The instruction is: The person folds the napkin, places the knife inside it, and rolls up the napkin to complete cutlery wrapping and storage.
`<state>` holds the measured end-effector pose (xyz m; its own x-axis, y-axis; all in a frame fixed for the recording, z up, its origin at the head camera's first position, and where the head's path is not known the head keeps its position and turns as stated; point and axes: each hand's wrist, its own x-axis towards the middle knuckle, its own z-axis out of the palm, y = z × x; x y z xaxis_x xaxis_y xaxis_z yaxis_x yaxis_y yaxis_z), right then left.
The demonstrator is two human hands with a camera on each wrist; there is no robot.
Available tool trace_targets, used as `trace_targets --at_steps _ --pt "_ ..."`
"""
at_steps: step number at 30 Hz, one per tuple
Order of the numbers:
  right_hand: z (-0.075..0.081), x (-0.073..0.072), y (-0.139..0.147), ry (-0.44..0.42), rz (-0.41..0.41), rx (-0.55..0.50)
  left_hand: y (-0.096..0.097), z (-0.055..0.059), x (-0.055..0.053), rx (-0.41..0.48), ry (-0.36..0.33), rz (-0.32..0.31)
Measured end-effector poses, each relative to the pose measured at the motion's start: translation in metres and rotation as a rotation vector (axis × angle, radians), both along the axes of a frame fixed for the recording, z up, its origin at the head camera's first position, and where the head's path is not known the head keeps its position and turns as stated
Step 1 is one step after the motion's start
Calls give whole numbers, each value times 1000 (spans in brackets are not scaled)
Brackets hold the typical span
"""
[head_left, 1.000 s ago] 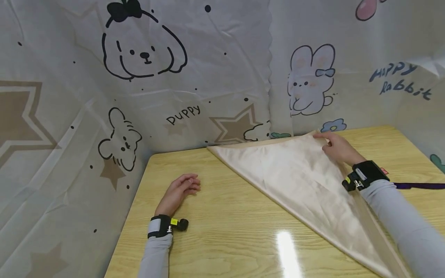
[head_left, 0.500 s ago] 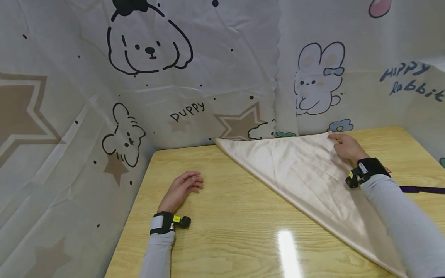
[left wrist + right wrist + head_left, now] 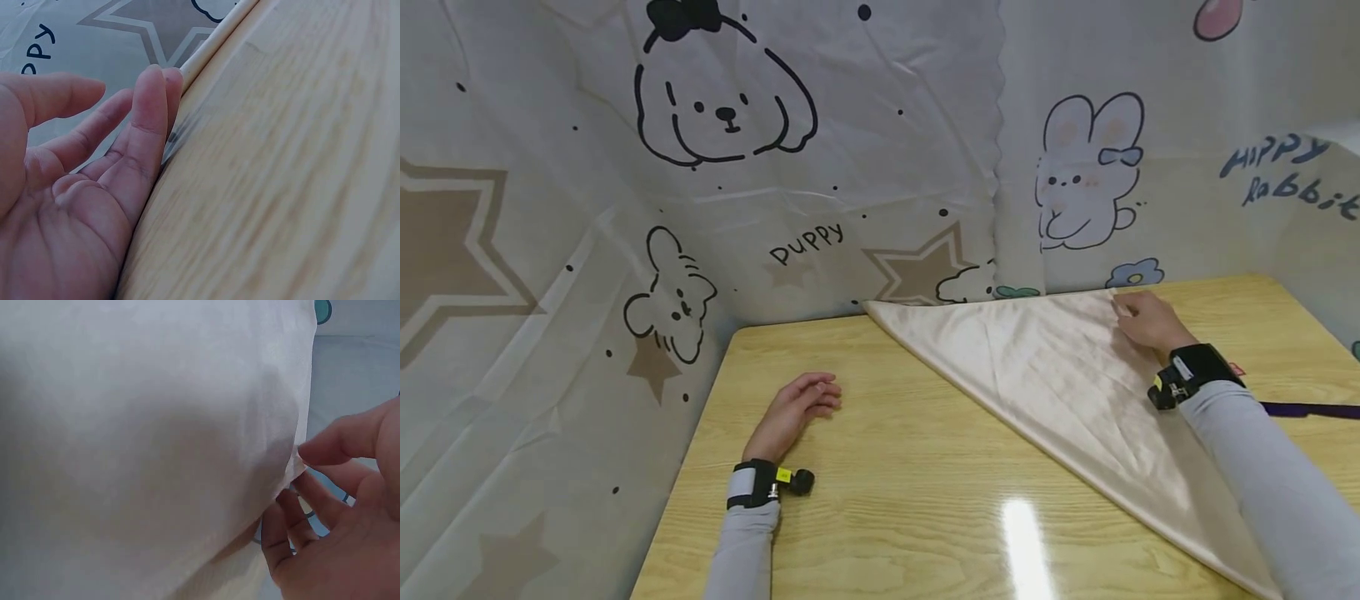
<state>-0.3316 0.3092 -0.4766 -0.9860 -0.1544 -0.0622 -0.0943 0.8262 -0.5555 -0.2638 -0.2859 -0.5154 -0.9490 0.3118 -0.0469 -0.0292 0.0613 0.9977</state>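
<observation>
A cream satin cloth (image 3: 1037, 375), folded into a triangle, lies on the right half of the wooden table (image 3: 880, 500). Its long folded edge slants from the back middle down to the front right. My right hand (image 3: 1152, 322) is at the far right corner; in the right wrist view the thumb and fingers pinch that corner of the cloth (image 3: 156, 425). To the left, my left hand (image 3: 793, 417) rests on its side on the tabletop, fingers loosely bent and holding nothing, apart from the cloth. The right forearm hides part of the cloth's right edge.
A pale printed curtain (image 3: 880, 150) with cartoon animals and stars hangs along the table's back and left sides. A dark purple strap (image 3: 1311, 409) lies on the table right of the right forearm. Both wrists wear black camera bands (image 3: 752, 483).
My right hand has drawn the cloth's far corner a little to the right, so the lower layer's edges no longer show. The left hand stays resting.
</observation>
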Motion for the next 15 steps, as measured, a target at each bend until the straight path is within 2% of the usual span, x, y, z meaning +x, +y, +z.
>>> trace_targets --at_steps 3,6,8,12,15 --pt "-3 7 2 11 8 1 2 0 0 -3 0 7" --pt "-3 27 -2 38 1 28 4 1 0 -25 5 -1" --pt "0 48 -7 64 -3 56 7 2 0 -52 -1 5" --pt "7 101 -14 147 36 80 12 5 1 -132 -17 31" --pt "9 142 -8 130 42 70 15 8 1 -191 -26 52"
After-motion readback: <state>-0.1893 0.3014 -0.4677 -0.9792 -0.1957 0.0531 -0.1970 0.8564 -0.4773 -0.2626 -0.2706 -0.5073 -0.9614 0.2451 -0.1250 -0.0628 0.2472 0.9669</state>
